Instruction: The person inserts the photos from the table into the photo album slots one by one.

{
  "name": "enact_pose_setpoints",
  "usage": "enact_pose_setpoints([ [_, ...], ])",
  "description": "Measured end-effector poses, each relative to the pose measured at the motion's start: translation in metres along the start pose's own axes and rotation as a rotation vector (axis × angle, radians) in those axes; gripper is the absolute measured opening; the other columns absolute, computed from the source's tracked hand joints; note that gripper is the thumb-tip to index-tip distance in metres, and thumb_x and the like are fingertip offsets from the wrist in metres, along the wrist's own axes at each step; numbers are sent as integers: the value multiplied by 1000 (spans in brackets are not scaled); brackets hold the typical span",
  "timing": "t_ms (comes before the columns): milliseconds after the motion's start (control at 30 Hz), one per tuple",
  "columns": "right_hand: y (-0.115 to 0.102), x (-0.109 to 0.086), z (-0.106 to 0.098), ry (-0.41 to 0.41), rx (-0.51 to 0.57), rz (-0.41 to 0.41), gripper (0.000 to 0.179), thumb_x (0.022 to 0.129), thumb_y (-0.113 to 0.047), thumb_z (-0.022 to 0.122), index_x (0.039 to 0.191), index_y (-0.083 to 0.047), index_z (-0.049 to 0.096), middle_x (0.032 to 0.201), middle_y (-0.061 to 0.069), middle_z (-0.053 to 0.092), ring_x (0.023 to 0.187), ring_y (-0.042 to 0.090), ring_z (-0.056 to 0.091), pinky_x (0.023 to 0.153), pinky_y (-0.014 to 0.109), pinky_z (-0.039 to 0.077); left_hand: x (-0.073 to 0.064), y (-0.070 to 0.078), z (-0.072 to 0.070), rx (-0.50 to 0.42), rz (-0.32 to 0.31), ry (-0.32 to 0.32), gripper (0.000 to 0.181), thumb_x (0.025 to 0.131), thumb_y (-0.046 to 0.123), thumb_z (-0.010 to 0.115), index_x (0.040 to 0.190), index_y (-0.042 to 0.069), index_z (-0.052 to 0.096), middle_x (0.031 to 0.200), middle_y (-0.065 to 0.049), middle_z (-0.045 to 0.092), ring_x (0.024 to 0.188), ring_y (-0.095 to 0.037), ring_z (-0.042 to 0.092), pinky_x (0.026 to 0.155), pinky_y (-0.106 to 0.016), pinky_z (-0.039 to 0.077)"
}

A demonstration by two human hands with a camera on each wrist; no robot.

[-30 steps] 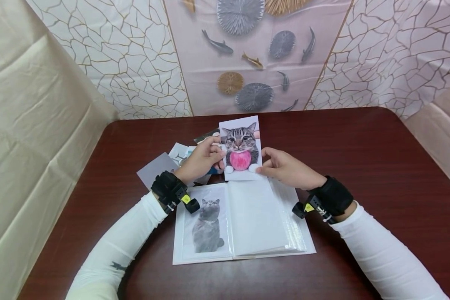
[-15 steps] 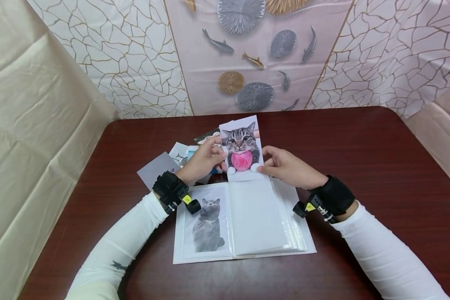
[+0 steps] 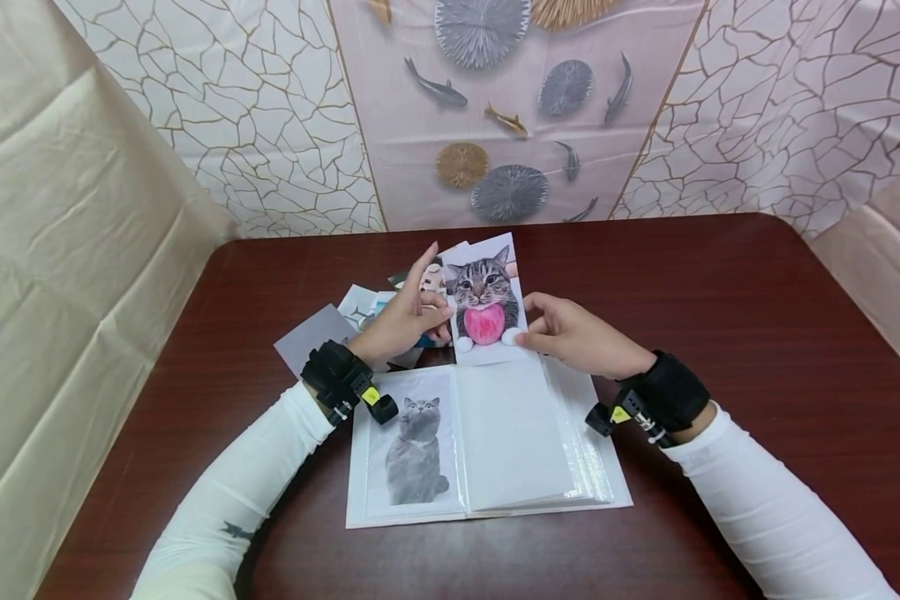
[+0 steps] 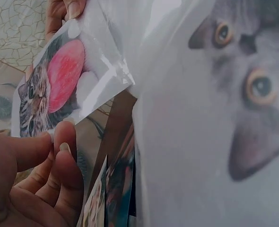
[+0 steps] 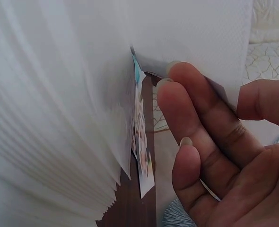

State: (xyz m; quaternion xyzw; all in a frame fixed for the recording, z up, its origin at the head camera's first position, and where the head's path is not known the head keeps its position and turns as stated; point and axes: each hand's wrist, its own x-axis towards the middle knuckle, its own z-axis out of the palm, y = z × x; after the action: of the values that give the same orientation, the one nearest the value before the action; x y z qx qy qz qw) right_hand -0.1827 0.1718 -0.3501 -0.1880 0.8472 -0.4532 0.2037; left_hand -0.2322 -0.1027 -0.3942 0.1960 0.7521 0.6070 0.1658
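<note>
A photo of a tabby cat with a pink ball stands at the far edge of the open photo album. My left hand pinches its left edge between thumb and a finger, index finger raised. On the opposite edge, my right hand holds the lower corner between thumb and fingers. Clear plastic overlaps the lower part of the photo in the left wrist view; how far it is inside the sleeve I cannot tell. The left album page holds a grey cat picture; the right page looks white.
Several loose photos lie behind the album at its left, partly under my left hand, among them a grey one. All rest on a dark wooden table. A patterned cloth hangs behind the table's far edge.
The tabby cat photo has shifted slightly right and tilted a little. My left index finger has lifted off the photo and now points up. The right hand has hardly moved.
</note>
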Motion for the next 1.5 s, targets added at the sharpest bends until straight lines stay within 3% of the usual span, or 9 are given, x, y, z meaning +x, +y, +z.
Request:
enact_pose_setpoints([
  [100,1,0,0,5,-11,1,34,99,-7,63,128,4,49,91,11,73,82,20,59,71,26,42,0,-1,-1,23,27,-4,91,103,3,55,157,53,2,88,-13,65,77,-45,67,69,-36,56],
  [267,2,0,1,7,-16,-4,33,99,-7,63,127,4,50,95,12,74,84,18,60,73,26,43,0,-2,-1,52,43,-26,87,102,1,56,160,45,8,83,-13,63,78,-43,68,70,-34,56],
  [467,1,0,1,10,-12,-11,33,99,-7,63,128,4,50,99,13,75,88,17,63,78,24,44,-1,-2,-2,44,27,-28,88,101,-1,57,161,41,8,80,-14,63,80,-43,68,72,-34,56],
  [667,1,0,1,10,-5,-14,33,99,-6,62,128,4,50,98,13,74,87,17,63,78,24,44,-1,-3,-2,59,-7,-32,86,101,1,58,160,39,9,81,-12,64,77,-33,69,71,-33,55],
  [933,0,0,2,12,-5,-13,32,99,-4,61,128,5,51,96,13,74,86,18,61,76,24,44,0,-6,-3,79,-23,-33,80,101,3,59,160,27,11,82,-9,65,74,-27,69,70,-31,56],
  [1233,0,-1,2,15,-6,-18,31,99,-3,61,127,5,51,95,13,74,84,17,61,74,24,43,-1,-6,-3,95,-18,9,70,102,4,57,156,32,21,86,-9,65,73,-28,68,68,-32,55],
  [1500,0,-1,2,12,-8,-23,31,99,-4,61,127,5,51,90,10,72,82,19,57,72,25,42,-1,-6,-2,96,-18,7,69,102,4,57,156,30,22,87,-10,65,74,-29,67,71,-35,58],
])
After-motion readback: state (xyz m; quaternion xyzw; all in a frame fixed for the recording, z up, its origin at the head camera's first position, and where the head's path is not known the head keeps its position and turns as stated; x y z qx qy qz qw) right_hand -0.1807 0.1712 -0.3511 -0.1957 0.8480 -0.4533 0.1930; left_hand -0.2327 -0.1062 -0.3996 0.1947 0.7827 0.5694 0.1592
